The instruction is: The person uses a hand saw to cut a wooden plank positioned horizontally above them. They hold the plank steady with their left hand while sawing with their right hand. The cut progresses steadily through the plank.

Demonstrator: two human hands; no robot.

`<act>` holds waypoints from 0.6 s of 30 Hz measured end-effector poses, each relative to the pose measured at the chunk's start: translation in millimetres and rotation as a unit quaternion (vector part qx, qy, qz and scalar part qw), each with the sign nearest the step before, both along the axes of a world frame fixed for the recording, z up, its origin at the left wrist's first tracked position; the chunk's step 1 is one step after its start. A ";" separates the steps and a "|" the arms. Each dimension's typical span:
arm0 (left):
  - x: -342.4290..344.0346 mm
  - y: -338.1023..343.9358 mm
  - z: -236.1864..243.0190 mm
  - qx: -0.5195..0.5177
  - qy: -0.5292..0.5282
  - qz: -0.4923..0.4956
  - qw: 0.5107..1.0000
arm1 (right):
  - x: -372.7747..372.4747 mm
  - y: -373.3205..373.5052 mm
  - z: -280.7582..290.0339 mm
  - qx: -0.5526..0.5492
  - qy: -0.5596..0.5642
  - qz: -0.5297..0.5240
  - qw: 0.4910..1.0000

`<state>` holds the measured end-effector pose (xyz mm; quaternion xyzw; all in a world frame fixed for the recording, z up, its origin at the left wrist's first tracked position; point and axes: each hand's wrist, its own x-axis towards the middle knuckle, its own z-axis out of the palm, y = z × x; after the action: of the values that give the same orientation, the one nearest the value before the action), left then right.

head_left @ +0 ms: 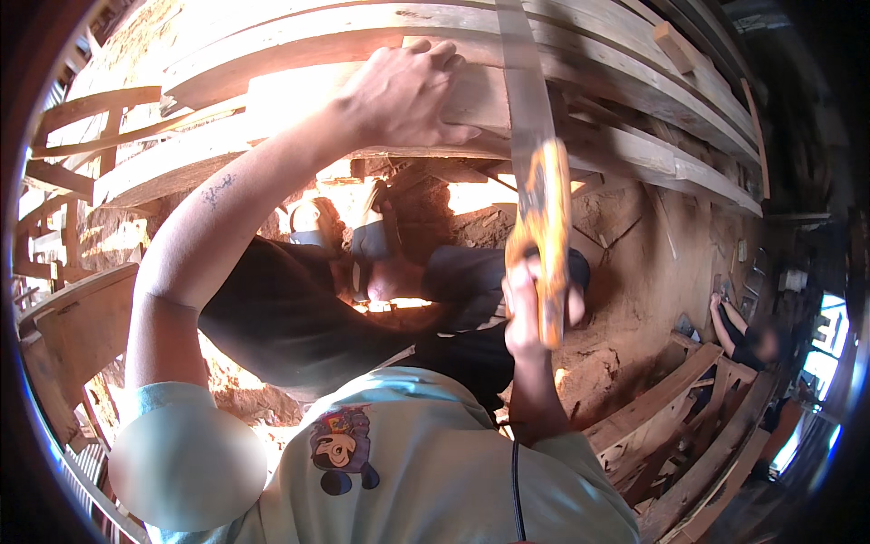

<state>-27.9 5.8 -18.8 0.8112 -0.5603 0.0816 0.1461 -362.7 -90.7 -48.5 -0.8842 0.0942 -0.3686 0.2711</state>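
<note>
Your left hand (pixel 408 95) lies palm down, its fingers loosely spread and slightly bent, on a pale, flat-faced wooden board (pixel 485 95). This board lies lengthwise among several long, pale wooden beams, including the nearer beam (pixel 652 159) and the farther beam (pixel 625 72). Your right hand (pixel 526 313) is closed around the yellow-and-black handle of a hand saw with a long grey metal blade (pixel 544 177). The blade points away from you and passes by the board's right end, to the right of your left hand; whether its teeth are in the wood you cannot tell from this view. A short, light-brown wooden block (pixel 673 47) rests on the beams at upper right. Below the beams, your legs in black trousers (pixel 290 317) are bent above a brown earthen floor (pixel 589 376). At lower right stand brown wooden frames (pixel 652 408); beyond them, a co-worker in dark clothing (pixel 750 346) has both arms extended.
</note>
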 end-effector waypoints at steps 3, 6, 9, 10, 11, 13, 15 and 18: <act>-1.2 3.3 -0.3 0.008 0.003 0.007 1.000 | 45.8 -9.4 28.5 -0.239 -0.014 0.017 0.971; -0.7 -0.3 10.1 0.046 0.025 0.002 0.999 | 9.4 6.3 13.6 0.240 -0.054 0.057 0.968; -16.7 -6.0 0.1 0.005 -0.027 -0.020 0.999 | -25.3 27.1 3.0 0.401 -0.056 0.019 0.914; -16.3 -8.2 -1.6 0.004 -0.024 -0.009 1.000 | -41.3 27.4 -5.8 0.339 -0.040 -0.004 0.940; -15.1 -8.1 -2.1 0.008 -0.021 -0.007 1.000 | -56.0 21.2 -14.4 0.210 -0.010 -0.021 0.977; -11.5 -5.6 -1.3 0.014 -0.017 -0.004 1.000 | -89.9 10.0 -31.9 -0.057 0.070 -0.016 0.996; -11.6 -4.5 9.1 0.036 0.008 -0.010 0.999 | -90.2 11.3 -21.7 0.021 0.069 0.005 0.997; -13.5 -2.8 8.8 0.026 0.014 -0.014 0.999 | -49.1 29.7 29.1 0.466 -0.053 0.083 0.879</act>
<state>-41.4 3.1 -10.0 0.8082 -0.5711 0.0536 0.1335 -411.8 -61.1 -19.4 -0.6393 0.1672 -0.3042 0.6862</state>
